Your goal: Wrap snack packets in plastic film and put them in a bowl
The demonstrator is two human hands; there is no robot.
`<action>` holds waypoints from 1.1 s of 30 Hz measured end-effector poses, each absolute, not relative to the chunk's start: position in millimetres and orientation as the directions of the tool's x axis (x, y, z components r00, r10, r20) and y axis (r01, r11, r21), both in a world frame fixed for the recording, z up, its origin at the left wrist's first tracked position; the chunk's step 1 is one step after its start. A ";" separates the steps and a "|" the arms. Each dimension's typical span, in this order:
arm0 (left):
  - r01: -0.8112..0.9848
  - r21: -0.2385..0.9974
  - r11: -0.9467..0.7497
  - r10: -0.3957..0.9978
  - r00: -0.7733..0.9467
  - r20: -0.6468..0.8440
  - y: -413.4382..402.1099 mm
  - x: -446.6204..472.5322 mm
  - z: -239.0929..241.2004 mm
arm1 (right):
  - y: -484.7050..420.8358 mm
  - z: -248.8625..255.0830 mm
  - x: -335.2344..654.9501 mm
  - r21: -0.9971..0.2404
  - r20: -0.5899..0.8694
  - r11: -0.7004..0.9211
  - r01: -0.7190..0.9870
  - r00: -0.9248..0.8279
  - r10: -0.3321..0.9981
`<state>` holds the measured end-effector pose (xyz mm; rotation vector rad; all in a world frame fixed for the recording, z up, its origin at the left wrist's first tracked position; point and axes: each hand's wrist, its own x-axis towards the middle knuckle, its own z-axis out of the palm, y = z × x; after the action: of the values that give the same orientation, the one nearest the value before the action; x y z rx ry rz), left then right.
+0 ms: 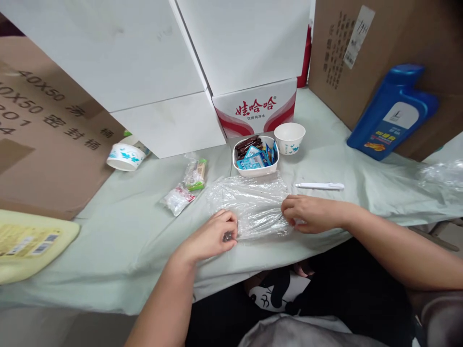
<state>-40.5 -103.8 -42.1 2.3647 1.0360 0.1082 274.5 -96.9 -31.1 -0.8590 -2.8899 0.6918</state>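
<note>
A clear, crinkled plastic bag (255,205) lies spread over the front part of the table before me. My left hand (213,233) has its fingers curled on the near left edge of the bag, pinching the film. On the opposite side, my right hand (307,212) grips the bag's right edge between bent fingers. Just beyond the bag stands a white tub (256,169) filled with brown and blue sachets (253,156). To the right of the bag rests a white box cutter (320,186).
A white paper bowl (289,140) stands beside the tub, and another paper bowl (126,156) is tipped at left. Small wrapped packets (179,198) lie left of the bag. Cartons (256,108) line the back. A blue bottle (392,113) leans at right; a yellow container (32,246) sits left.
</note>
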 end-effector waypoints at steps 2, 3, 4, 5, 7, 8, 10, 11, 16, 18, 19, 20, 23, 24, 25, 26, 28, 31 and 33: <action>0.614 0.620 -0.489 0.706 0.695 -0.132 -102.1 -46.5 -37.5 | -93.2 -25.8 283.1 -0.528 -0.089 0.692 0.492 -0.843 0.531; 0.595 0.682 -0.425 0.720 0.679 -0.143 -102.0 -49.2 -35.2 | -91.6 -22.6 287.9 -0.580 -0.112 0.650 0.491 -0.838 0.534; 0.572 0.745 -0.342 0.732 0.660 -0.171 -102.3 -51.3 -33.4 | -90.3 -19.5 292.4 -0.637 -0.150 0.597 0.489 -0.838 0.525; 0.544 0.802 -0.246 0.733 0.646 -0.213 -102.7 -52.9 -32.4 | -89.3 -16.9 296.3 -0.696 -0.199 0.533 0.482 -0.842 0.502; 0.486 0.872 -0.066 0.718 0.630 -0.296 -102.6 -54.1 -33.5 | -87.2 -14.8 301.5 -0.803 -0.279 0.378 0.460 -0.851 0.444; 0.464 0.886 -0.016 0.721 0.619 -0.311 -101.5 -54.1 -35.6 | -85.9 -15.6 302.4 -0.838 -0.295 0.307 0.452 -0.847 0.442; 0.446 0.895 -0.014 0.791 0.552 -0.263 -96.4 -53.4 -42.2 | -81.8 -21.1 301.2 -0.861 -0.281 0.224 0.456 -0.794 0.539; 0.445 0.894 -0.044 0.845 0.495 -0.205 -92.5 -53.0 -46.2 | -79.2 -25.2 299.2 -0.857 -0.250 0.214 0.468 -0.742 0.623; 0.443 0.884 -0.151 0.986 0.131 0.103 -69.8 -51.1 -66.5 | -66.1 -47.2 280.6 -0.745 -0.078 0.236 0.624 -0.432 0.898; 0.466 0.870 -0.158 0.986 0.021 0.168 -62.3 -50.3 -74.4 | -63.3 -53.2 271.1 -0.583 -0.051 0.244 0.775 -0.334 0.941; 0.492 0.857 -0.155 0.982 -0.018 0.188 -59.0 -50.2 -78.4 | -62.7 -55.5 266.6 -0.469 -0.045 0.246 0.848 -0.302 0.952; 0.528 0.837 -0.146 0.978 -0.049 0.201 -56.0 -50.4 -82.4 | -62.5 -57.5 262.5 -0.353 -0.047 0.249 0.902 -0.283 0.958; 0.653 0.752 -0.093 0.973 -0.099 0.206 -48.8 -53.7 -92.7 | -63.2 -61.4 255.1 -0.120 -0.077 0.263 0.957 -0.274 0.959; 0.683 0.727 -0.073 0.974 -0.109 0.200 -47.2 -55.3 -94.9 | -63.5 -62.2 254.4 -0.082 -0.083 0.262 0.961 -0.269 0.960; 0.704 0.708 -0.056 0.974 -0.118 0.195 -46.1 -56.9 -96.4 | -63.7 -62.8 254.5 -0.053 -0.084 0.257 0.965 -0.260 0.962; 0.714 0.699 -0.041 0.974 -0.127 0.188 -45.5 -58.3 -97.3 | -63.8 -63.2 255.1 -0.030 -0.082 0.249 0.968 -0.250 0.965; 0.710 0.704 -0.023 0.975 -0.140 0.173 -45.1 -59.7 -97.5 | -63.6 -63.4 257.1 -0.004 -0.079 0.233 0.973 -0.232 0.969; 0.683 0.730 -0.022 0.975 -0.146 0.166 -45.0 -57.4 -97.2 | -63.5 -63.1 259.0 0.005 -0.081 0.225 0.974 -0.224 0.971; 0.653 0.756 -0.038 0.971 -0.153 0.181 -43.8 -53.1 -97.6 | -63.9 -62.9 258.5 0.012 -0.082 0.228 0.974 -0.226 0.971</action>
<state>-53.1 -43.8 -97.6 1.7085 1.8340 1.0412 258.5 -63.9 -62.9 -1.9965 -2.5171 0.0673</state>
